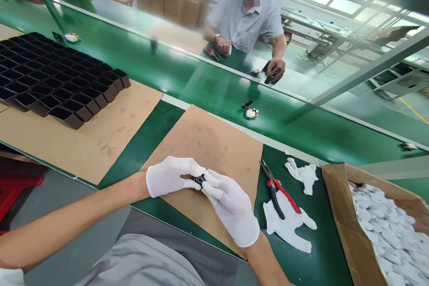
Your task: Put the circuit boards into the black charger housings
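Both my hands wear white gloves and meet over a brown cardboard sheet (214,143) at the near edge of the green bench. My left hand (169,176) and my right hand (229,205) pinch a small black part (199,180) between their fingertips. Most of the part is hidden by the fingers. Red-and-black pliers (278,190) lie to the right of my right hand, on a spare white glove (290,228).
A black tray of square pockets (56,80) sits on cardboard at the left. A cardboard box of several small white pieces (385,228) stands at the right. Another white glove (303,174) lies nearby. Small assemblies (250,111) rest on the green conveyor. A person across the conveyor handles parts.
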`<state>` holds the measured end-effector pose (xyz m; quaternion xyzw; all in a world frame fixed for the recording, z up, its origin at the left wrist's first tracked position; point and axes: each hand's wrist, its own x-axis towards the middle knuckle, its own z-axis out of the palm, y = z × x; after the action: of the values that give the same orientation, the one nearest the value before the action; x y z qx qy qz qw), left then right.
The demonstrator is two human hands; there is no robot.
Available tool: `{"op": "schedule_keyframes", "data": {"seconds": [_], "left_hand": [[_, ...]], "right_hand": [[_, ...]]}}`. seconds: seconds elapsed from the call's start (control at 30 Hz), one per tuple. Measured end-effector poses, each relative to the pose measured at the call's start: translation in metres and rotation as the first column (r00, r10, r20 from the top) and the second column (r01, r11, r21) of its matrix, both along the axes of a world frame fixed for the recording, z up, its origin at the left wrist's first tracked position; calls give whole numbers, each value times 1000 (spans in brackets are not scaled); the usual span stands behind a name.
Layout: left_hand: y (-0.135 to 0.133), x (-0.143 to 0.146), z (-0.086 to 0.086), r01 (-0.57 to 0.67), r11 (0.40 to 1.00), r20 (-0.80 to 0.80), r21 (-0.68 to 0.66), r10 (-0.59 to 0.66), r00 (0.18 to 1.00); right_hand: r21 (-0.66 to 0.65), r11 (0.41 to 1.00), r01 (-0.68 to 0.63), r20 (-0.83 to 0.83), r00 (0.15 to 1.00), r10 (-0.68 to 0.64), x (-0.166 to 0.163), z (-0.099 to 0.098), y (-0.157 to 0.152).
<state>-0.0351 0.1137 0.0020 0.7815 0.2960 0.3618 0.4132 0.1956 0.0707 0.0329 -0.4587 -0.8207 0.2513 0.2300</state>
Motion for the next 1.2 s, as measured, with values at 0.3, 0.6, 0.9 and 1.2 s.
{"op": "schedule_keyframes", "data": {"seconds": [0.3,0.6,0.9,1.2], "left_hand": [[-6,0,-9,-33,997,-104,75,41,994],[-13,-4,-24,-84,991,-205,102,103,973],[-15,-2,-30,-113,977,-141,181,139,980],[-21,-21,12,-437,882,199,177,402,894]], "right_hand": [[-45,992,117,-29,993,-119,-11,13,-10],[147,977,153,-83,986,-142,-9,-34,-18],[323,925,198,-21,979,-203,-12,-33,-20],[450,817,362,-47,922,-383,-25,1,-37]]}}
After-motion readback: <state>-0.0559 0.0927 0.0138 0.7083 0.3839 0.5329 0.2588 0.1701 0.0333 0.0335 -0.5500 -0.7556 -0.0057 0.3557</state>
